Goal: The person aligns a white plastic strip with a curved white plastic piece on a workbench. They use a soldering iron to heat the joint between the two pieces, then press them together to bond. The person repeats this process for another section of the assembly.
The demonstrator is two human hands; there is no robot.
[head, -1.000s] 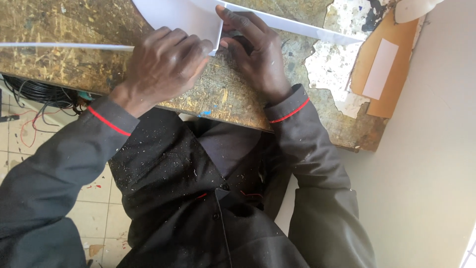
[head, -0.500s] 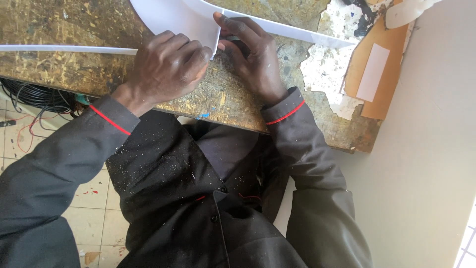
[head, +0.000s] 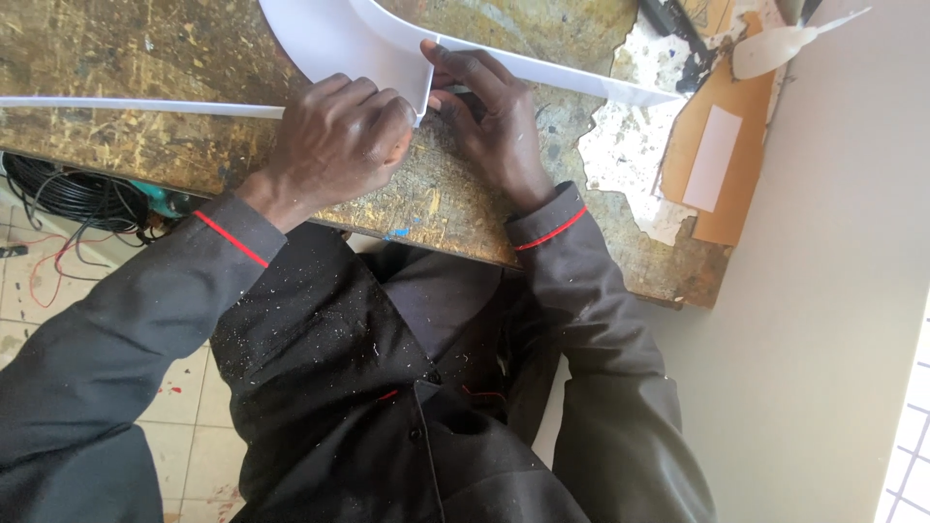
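While the left hand [head: 339,145] lies knuckles-up on the worn bench [head: 116,107], its fingers curl down onto the corner of a white sheet [head: 339,44], pinning it to the wood. Just beside it, almost touching, the right hand [head: 494,126] presses flat on the same sheet where a long white strip [head: 572,82] runs off to the right. Another thin strip [head: 136,105] runs left. Black cable [head: 68,194] hangs under the bench edge; brown card [head: 712,155] lies at the far right
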